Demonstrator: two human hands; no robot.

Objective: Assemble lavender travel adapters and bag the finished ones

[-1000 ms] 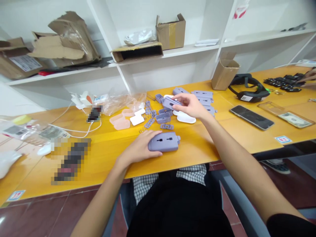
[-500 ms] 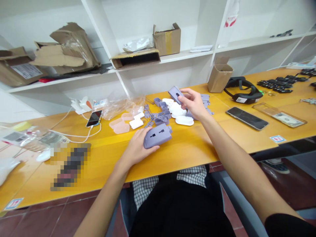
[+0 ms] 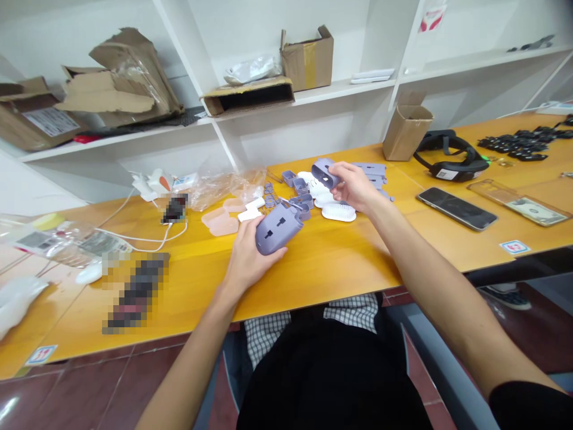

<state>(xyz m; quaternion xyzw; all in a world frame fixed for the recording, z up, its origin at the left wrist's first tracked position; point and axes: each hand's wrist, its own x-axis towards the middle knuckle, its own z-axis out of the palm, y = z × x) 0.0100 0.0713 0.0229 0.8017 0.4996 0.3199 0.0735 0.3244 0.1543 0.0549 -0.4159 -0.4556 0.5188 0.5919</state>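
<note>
My left hand (image 3: 247, 254) is closed on a purple-grey plastic housing (image 3: 281, 232) with two dark keyhole-like slots, held tilted above the table's front half. Up and to the right, my right hand (image 3: 354, 186) grips a smaller purple-grey hollow plastic piece (image 3: 321, 170) between thumb and fingers; its open side shows. Behind the hands lie small purple-grey cups (image 3: 301, 186), thin grey parts (image 3: 269, 196) and white oval pieces (image 3: 339, 211). More purple-grey slotted panels (image 3: 370, 169) rest just beyond my right hand. Pink covers (image 3: 219, 222) and white blocks (image 3: 251, 210) lie left of them.
To the right are a phone (image 3: 456, 208), a clear case with a banknote (image 3: 521, 204), a black headset (image 3: 450, 156) and an upright cardboard box (image 3: 406, 130). Plastic wrap (image 3: 219, 188) and a white cable (image 3: 147, 240) lie left. White shelves (image 3: 344, 88) stand behind.
The housing in my left hand has tilted, its far end rising. My right hand has turned its piece so the hollow side shows. The whole view has shifted slightly.
</note>
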